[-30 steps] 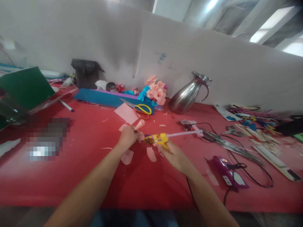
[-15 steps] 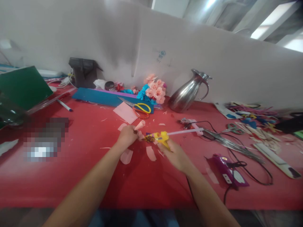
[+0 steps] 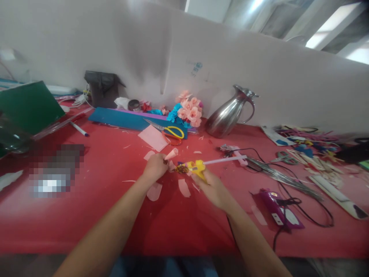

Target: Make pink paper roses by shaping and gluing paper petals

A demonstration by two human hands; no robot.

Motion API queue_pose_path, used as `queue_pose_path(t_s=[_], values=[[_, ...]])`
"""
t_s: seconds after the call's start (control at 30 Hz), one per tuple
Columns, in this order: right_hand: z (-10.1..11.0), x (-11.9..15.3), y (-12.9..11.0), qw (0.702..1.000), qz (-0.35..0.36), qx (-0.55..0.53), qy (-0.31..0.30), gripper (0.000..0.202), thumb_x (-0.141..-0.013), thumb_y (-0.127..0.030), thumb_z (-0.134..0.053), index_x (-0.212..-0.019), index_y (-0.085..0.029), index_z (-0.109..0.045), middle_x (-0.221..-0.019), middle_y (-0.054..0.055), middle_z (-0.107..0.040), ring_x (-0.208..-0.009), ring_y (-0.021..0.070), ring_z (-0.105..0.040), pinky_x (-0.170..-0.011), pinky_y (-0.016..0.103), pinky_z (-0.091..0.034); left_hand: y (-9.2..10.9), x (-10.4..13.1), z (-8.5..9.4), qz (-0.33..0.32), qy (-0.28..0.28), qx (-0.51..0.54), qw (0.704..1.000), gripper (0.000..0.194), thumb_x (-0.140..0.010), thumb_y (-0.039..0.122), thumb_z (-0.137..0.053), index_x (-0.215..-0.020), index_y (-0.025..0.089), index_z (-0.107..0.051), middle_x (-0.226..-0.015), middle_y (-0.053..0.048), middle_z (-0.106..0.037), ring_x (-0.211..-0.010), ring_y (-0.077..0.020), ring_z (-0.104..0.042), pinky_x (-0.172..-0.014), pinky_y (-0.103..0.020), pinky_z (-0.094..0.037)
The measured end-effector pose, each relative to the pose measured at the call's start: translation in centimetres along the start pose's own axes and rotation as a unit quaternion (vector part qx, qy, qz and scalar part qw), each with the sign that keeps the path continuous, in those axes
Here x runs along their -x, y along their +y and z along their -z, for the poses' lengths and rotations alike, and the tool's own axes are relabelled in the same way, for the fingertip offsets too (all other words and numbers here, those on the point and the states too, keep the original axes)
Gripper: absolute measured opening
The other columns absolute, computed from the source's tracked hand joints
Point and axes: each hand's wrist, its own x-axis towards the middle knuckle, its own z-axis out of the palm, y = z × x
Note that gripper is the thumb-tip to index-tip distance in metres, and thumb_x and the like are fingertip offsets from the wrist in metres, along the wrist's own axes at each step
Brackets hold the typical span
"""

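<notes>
The left hand's (image 3: 154,167) fingers are curled closely together, pinching the lower end of a rolled pink paper (image 3: 172,154) that slants up and to the right from the fingertips. The right hand's (image 3: 211,187) fingers are wrapped around the handle of a yellow glue gun (image 3: 198,167); whether they press the trigger cannot be told. Its brown-crusted nozzle end points toward the left hand, near the paper roll, and a long pale glue stick (image 3: 223,160) juts from its back. Cut pink pieces (image 3: 184,188) lie around and below both hands.

Farther off, a metal pitcher (image 3: 226,115) stands by the wall, its inside hidden. A small dark round container (image 3: 134,105) sits beside white crumpled material, and a black pouch (image 3: 102,88) leans nearby; their contents cannot be seen.

On the red tabletop (image 3: 86,227), yellow-and-orange-handled scissors (image 3: 175,132) overlap a pink sheet (image 3: 152,137) and a blue sheet (image 3: 121,117), near a bunch of peach and blue paper flowers (image 3: 191,110). To the right lie a purple socket box (image 3: 268,198) and a bundle of wires (image 3: 284,178). A pale wall (image 3: 144,46) rises behind.
</notes>
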Motion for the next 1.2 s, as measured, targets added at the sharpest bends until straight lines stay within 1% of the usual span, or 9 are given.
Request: queue_pose_path(t_s=[0.17,0.33,0.47,0.57,0.73,0.93,1.03,1.13,1.2], values=[[0.3,0.0,-0.1,0.999,-0.014,0.015,0.025,0.041,-0.085,-0.044,-0.040,-0.116,-0.019,-0.051,-0.101,0.009,-0.066,-0.093,0.0256,-0.061,-0.081,0.036,-0.046,-0.1,-0.1,0.0,0.007,0.000,-0.025,1.000,0.007,-0.065,0.016,-0.054,-0.059,0.015,-0.059,-0.057,-0.002,-0.059,-0.055,-0.0118,-0.053,-0.049,-0.020,-0.031],[0.3,0.0,-0.2,1.000,-0.010,0.017,0.005,0.043,-0.085,-0.047,-0.041,-0.116,-0.020,-0.052,-0.098,0.007,-0.067,-0.092,0.0250,-0.061,-0.079,0.035,-0.047,0.0,0.0,0.0,0.004,-0.011,0.007,1.000,0.011,-0.066,0.013,-0.052,-0.058,0.015,-0.059,-0.059,-0.003,-0.061,-0.056,-0.0111,-0.054,-0.051,-0.019,-0.033],[0.5,-0.3,0.1,0.999,-0.019,0.021,0.020,0.042,-0.085,-0.047,-0.040,-0.115,-0.021,-0.052,-0.099,0.008,-0.066,-0.092,0.0252,-0.061,-0.080,0.036,-0.046,-0.3,-0.2,-0.3,0.016,0.005,-0.020,1.000,0.006,-0.065,0.017,-0.055,-0.059,0.015,-0.058,-0.058,-0.002,-0.059,-0.055,-0.0117,-0.053,-0.049,-0.020,-0.032],[0.7,-0.4,0.2,0.999,-0.018,0.018,0.023,0.041,-0.085,-0.047,-0.040,-0.115,-0.022,-0.052,-0.098,0.008,-0.066,-0.092,0.0253,-0.061,-0.080,0.036,-0.045,-0.4,-0.3,-0.4,0.023,0.020,-0.031,0.999,0.008,-0.064,0.019,-0.056,-0.057,0.016,-0.056,-0.056,-0.002,-0.058,-0.054,-0.0121,-0.052,-0.047,-0.021,-0.031],[0.6,-0.3,0.1,0.999,-0.016,0.023,0.022,0.041,-0.085,-0.046,-0.041,-0.116,-0.021,-0.052,-0.097,0.009,-0.066,-0.091,0.0264,-0.061,-0.079,0.037,-0.045,-0.1,0.1,-0.1,0.002,-0.014,0.034,0.999,0.011,-0.065,0.013,-0.051,-0.056,0.016,-0.057,-0.059,-0.003,-0.062,-0.055,-0.0108,-0.053,-0.051,-0.020,-0.034],[1.0,0.2,-0.2,0.998,-0.025,0.042,0.050,0.038,-0.085,-0.048,-0.040,-0.108,-0.021,-0.054,-0.097,0.007,-0.066,-0.090,0.0253,-0.061,-0.077,0.034,-0.045,-0.1,0.0,0.1,0.014,-0.008,-0.005,1.000,0.010,-0.064,0.014,-0.053,-0.061,0.015,-0.062,-0.061,-0.004,-0.062,-0.058,-0.0130,-0.056,-0.051,-0.020,-0.035],[0.7,0.4,-0.7,0.999,-0.014,0.038,0.032,0.038,-0.085,-0.046,-0.040,-0.111,-0.021,-0.052,-0.098,0.007,-0.066,-0.090,0.0246,-0.061,-0.075,0.032,-0.045,-0.1,0.0,0.1,0.011,-0.010,-0.023,1.000,0.012,-0.066,0.014,-0.052,-0.065,0.014,-0.063,-0.063,-0.005,-0.063,-0.060,-0.0133,-0.056,-0.053,-0.020,-0.035],[0.2,0.4,-1.0,0.999,-0.014,0.040,0.002,0.039,-0.084,-0.046,-0.042,-0.112,-0.020,-0.052,-0.095,0.007,-0.067,-0.089,0.0256,-0.062,-0.071,0.032,-0.045,0.0,0.0,0.1,0.011,-0.002,-0.037,0.999,0.012,-0.067,0.015,-0.052,-0.066,0.013,-0.064,-0.063,-0.006,-0.063,-0.060,-0.0133,-0.056,-0.053,-0.020,-0.035],[0.1,0.4,-0.9,0.999,-0.013,0.042,-0.002,0.039,-0.084,-0.045,-0.041,-0.112,-0.020,-0.053,-0.093,0.007,-0.067,-0.087,0.0257,-0.062,-0.070,0.032,-0.046,0.1,0.0,0.1,0.009,-0.001,-0.036,0.999,0.012,-0.068,0.015,-0.052,-0.065,0.013,-0.063,-0.064,-0.006,-0.064,-0.060,-0.0132,-0.056,-0.053,-0.020,-0.035]])
